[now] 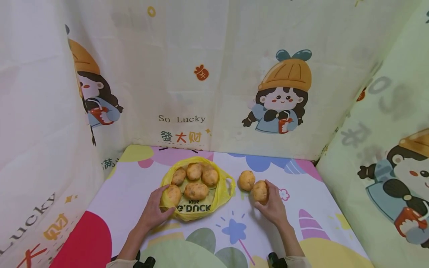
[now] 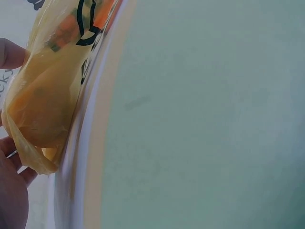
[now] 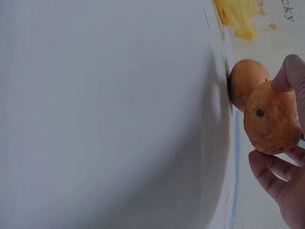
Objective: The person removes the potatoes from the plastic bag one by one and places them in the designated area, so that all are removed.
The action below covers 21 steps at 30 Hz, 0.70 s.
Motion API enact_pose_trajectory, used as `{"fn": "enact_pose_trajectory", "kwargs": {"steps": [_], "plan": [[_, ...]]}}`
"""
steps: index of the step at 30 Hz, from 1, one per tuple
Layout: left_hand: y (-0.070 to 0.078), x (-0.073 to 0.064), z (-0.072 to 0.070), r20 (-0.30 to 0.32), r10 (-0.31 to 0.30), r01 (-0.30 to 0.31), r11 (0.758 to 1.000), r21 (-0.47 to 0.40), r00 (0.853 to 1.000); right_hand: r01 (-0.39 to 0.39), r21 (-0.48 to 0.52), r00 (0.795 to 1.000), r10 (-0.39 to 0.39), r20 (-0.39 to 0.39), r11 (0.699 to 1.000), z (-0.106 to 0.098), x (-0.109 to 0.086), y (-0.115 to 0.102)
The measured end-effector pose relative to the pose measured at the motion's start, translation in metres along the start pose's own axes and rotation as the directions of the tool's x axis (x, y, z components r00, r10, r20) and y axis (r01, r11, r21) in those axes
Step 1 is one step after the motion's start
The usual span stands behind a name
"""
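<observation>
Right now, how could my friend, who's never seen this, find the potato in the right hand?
On the pastel-patterned white table cover, find the yellow plastic bag of tan potatoes. In the head view, one loose tan potato lies to its right. Yours is the round tan potato beside that, lower in the view, the only one the right hand pinches.

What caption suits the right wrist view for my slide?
The right hand grips a dark-spotted potato, a second potato behind it.
</observation>
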<state>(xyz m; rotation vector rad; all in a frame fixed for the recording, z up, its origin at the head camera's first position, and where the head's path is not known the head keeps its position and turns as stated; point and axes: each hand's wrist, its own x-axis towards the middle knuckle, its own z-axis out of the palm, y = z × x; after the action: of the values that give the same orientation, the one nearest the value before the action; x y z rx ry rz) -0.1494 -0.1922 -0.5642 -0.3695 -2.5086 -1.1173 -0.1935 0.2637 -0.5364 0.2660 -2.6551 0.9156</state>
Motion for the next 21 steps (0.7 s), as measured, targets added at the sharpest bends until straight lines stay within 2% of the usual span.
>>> {"fn": "enact_pose_trajectory", "kwargs": {"steps": [6, 13, 21], "plan": [[-0.001, 0.0, 0.002, -0.012, 0.016, -0.015, 1.0, 0.014, 1.0, -0.057, -0.021, 0.998, 0.057, 0.024, 0.998, -0.002, 0.004, 0.011], [-0.002, 0.0, 0.002, -0.019, 0.025, -0.025, 1.0, 0.009, 1.0, -0.036, -0.029, 0.999, 0.037, 0.024, 0.999, -0.003, 0.013, 0.019], [0.001, -0.001, 0.001, -0.016, 0.016, -0.016, 1.0, 0.016, 1.0, -0.057, -0.033, 0.997, 0.058, 0.046, 0.998, -0.006, 0.027, 0.029]]}}
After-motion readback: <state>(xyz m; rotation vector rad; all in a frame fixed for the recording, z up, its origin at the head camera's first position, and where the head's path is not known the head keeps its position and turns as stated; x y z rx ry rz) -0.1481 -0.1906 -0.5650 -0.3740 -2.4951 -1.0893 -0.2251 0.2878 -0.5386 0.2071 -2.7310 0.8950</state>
